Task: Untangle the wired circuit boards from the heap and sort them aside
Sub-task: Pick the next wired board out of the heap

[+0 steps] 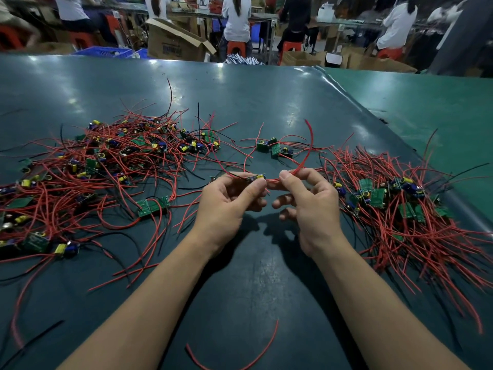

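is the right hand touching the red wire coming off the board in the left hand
Touching. The head view shows the right hand pinching the red wire between thumb and forefinger, while the left hand holds the small circuit board.

Factory assembly floor, long green-matted workbench (pixel 266 97), heaps of wired circuit boards (pixel 106 161), seated workers (pixel 237 20) at rows of tables, cardboard cartons (pixel 173 44), red stools (pixel 236 48)

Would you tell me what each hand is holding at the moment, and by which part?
The left hand pinches a small circuit board by its body; the right hand pinches that board's red wire close to the board.
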The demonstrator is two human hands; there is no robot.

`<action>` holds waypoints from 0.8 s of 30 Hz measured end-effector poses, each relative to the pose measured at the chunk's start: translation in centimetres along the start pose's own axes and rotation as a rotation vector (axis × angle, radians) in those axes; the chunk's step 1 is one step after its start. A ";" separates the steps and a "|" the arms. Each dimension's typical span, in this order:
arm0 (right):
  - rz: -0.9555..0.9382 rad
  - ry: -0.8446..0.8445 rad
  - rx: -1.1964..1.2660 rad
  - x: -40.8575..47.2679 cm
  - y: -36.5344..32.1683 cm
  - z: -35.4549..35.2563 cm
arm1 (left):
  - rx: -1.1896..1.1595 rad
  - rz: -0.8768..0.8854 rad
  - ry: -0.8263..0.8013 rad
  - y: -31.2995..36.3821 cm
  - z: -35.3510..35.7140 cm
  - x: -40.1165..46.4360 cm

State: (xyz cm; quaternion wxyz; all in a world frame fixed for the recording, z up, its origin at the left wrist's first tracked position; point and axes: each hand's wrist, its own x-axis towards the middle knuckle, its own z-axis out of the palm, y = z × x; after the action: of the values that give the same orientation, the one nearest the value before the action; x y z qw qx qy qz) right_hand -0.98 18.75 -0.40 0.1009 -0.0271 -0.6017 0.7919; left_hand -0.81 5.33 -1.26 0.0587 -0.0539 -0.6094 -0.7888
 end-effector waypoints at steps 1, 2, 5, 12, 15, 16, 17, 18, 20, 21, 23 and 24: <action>-0.016 0.029 -0.004 0.1 0.0 0.0 | 0.007 0.001 0.002 0.0 -0.1 0.0; -0.043 0.079 -0.011 0.1 0.0 0.0 | 0.001 -0.004 0.002 0.1 -0.1 0.0; -0.146 0.243 -0.033 0.6 -0.2 -0.3 | -0.047 -0.031 -0.004 0.3 -0.1 0.0; -0.193 0.423 0.040 1.4 -0.4 -1.4 | -0.146 -0.085 -0.019 0.6 -0.5 0.3; -0.102 0.424 0.093 1.7 -0.3 -1.6 | -0.147 -0.139 -0.043 0.4 -0.6 0.4; -0.072 0.419 0.095 1.8 -0.3 -1.7 | -0.140 -0.147 -0.042 0.4 -0.6 0.4; -0.048 0.409 0.097 1.8 -0.3 -1.8 | -0.135 -0.149 -0.034 0.4 -0.6 0.4; -0.034 0.396 0.097 1.8 -0.3 -1.9 | -0.133 -0.151 -0.022 0.4 -0.6 0.4; -0.033 0.371 0.092 1.7 -0.5 -2.0 | -0.133 -0.158 0.004 0.4 -0.7 0.6; -0.034 0.363 0.110 1.6 -0.7 -2.0 | -0.134 -0.161 0.015 0.3 -0.8 0.6; 0.022 0.339 0.261 1.7 -1.2 -2.1 | -0.136 -0.173 0.029 0.3 -0.9 0.7; 0.085 0.313 0.383 1.7 -1.6 -2.2 | -0.137 -0.181 0.030 0.3 -0.8 0.7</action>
State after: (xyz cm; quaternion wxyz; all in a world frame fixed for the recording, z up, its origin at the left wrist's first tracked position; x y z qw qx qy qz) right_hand -2.11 21.59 0.62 0.1629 -0.1551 -0.4161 0.8811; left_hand -1.51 4.42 -1.07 -0.0074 0.0094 -0.5556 -0.8314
